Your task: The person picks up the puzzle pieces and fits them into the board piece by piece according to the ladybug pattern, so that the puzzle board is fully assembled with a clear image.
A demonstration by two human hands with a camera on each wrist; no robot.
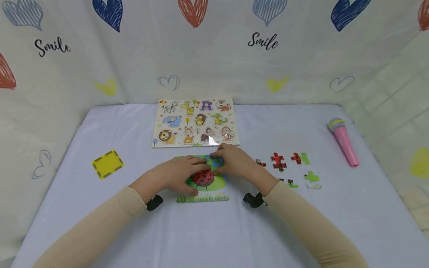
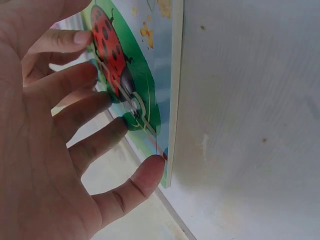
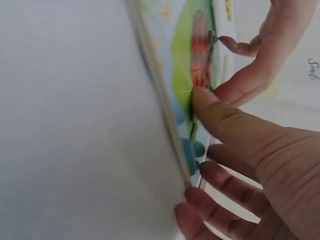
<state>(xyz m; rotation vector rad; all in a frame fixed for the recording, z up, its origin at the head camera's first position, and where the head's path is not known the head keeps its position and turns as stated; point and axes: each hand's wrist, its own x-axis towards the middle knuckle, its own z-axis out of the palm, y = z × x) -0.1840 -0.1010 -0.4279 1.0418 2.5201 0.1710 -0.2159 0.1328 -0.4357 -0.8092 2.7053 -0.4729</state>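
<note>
A ladybug jigsaw puzzle (image 1: 213,195) in a thin flat board lies before me on the white cloth. My left hand (image 1: 178,174) reaches over its left side, fingers fairly straight and spread. The left wrist view has the thumb touching the puzzle (image 2: 145,65) near an edge, with other fingertips against its face. My right hand (image 1: 238,161) holds the upper right part, fingers curled at the top edge. In the right wrist view its thumb rests on the picture beside the red ladybug (image 3: 200,55). Raised piece edges show there; whether a single piece is pinched is unclear.
Behind stands an animal peg board (image 1: 196,124). Loose jigsaw pieces, including a red one (image 1: 279,161) and a green one (image 1: 312,178), lie right of my hands. A pink toy microphone (image 1: 344,143) is at far right, a yellow square (image 1: 107,164) at left.
</note>
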